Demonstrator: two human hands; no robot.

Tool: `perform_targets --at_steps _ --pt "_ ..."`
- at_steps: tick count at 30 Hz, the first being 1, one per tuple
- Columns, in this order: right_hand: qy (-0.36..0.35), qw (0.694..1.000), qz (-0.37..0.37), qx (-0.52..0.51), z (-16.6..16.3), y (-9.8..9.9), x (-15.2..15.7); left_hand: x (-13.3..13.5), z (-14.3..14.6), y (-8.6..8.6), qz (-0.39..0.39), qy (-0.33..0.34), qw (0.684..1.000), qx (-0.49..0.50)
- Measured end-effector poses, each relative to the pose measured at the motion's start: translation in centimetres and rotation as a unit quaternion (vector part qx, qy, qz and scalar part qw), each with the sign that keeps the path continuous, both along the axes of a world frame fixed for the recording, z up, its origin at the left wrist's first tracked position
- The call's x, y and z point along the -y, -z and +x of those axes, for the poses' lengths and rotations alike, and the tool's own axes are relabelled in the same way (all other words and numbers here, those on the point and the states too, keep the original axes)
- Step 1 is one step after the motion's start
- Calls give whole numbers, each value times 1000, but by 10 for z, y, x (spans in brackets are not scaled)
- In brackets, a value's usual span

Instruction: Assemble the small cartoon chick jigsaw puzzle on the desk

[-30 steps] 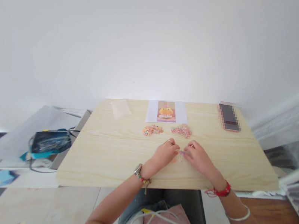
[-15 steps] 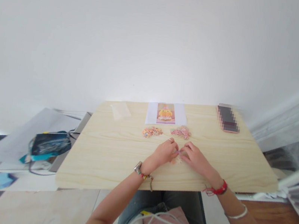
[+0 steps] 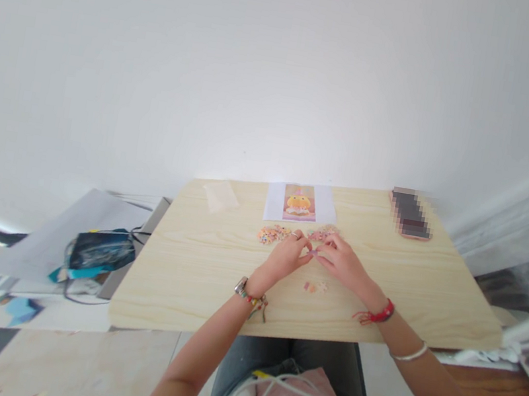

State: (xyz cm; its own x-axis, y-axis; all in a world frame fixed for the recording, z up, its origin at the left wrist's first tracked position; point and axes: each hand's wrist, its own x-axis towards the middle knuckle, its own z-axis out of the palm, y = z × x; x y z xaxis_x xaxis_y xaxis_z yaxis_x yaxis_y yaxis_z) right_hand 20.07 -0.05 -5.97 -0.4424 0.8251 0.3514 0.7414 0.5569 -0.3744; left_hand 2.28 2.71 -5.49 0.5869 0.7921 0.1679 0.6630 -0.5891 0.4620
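The small purple piece (image 3: 314, 253) is between your left hand (image 3: 288, 255) and right hand (image 3: 345, 265), which both pinch it narrowly. Compared with earlier, they are nearer the pink pile (image 3: 317, 234), and the few pieces (image 3: 314, 287) below show uncovered.

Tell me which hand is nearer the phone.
Right. The right hand is below and left of the phone in the picture; the left hand is farther left.

Phone (image 3: 411, 214) blurred; held piece (image 3: 314, 253), perhaps purplish, too small to identify.
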Motion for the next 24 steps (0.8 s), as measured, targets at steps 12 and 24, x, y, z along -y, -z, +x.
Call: perform_targets --at_steps 12,24 --pt "100 994 8 39 5 7 -12 -17 30 5 19 -34 991 -128" --pt "-48 987 -151 2 11 -2 51 49 -22 -2 -83 13 995 -47"
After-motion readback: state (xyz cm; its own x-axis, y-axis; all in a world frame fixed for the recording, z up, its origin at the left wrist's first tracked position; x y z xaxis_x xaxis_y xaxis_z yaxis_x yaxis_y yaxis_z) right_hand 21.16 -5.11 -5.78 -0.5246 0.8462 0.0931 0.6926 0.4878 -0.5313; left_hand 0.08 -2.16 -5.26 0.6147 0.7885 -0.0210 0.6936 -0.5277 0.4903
